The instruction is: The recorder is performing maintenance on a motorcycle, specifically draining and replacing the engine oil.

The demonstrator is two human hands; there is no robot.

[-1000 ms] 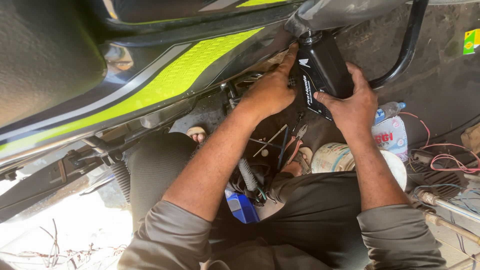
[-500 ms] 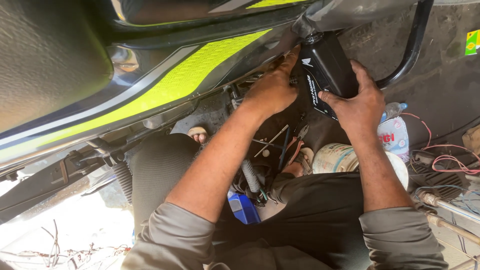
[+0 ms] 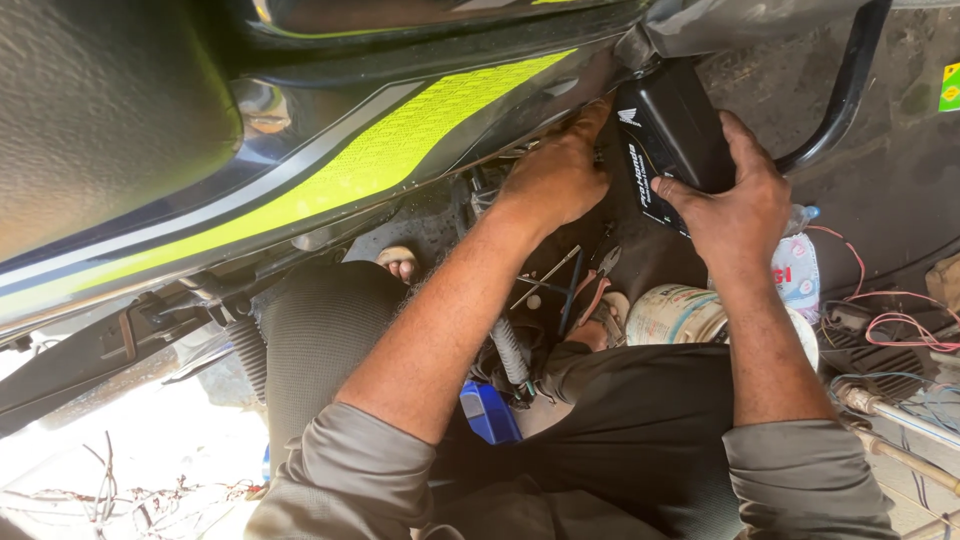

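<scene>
- Two bare hands work at the far side of the scene, under a motorcycle body panel (image 3: 300,190) with a yellow-green stripe; both arms wear grey rolled sleeves.
- Right hand (image 3: 735,205) wraps its fingers around the black boxy part (image 3: 668,130), thumb on the near face, holding it up against the frame, just right of the panel's end.
- Left hand (image 3: 555,175) is pressed into the gap beside the box's left edge; its fingers are curled and partly hidden, so I cannot tell whether they grip anything.
- Below the hands, on the floor: thin metal tools (image 3: 560,275); a pale round tin (image 3: 675,315) just right of them; a plastic bottle (image 3: 797,270) beside the right wrist.
- Near the left forearm lies a blue object (image 3: 490,412); loose red and pink wires (image 3: 900,310) trail at far right.
</scene>
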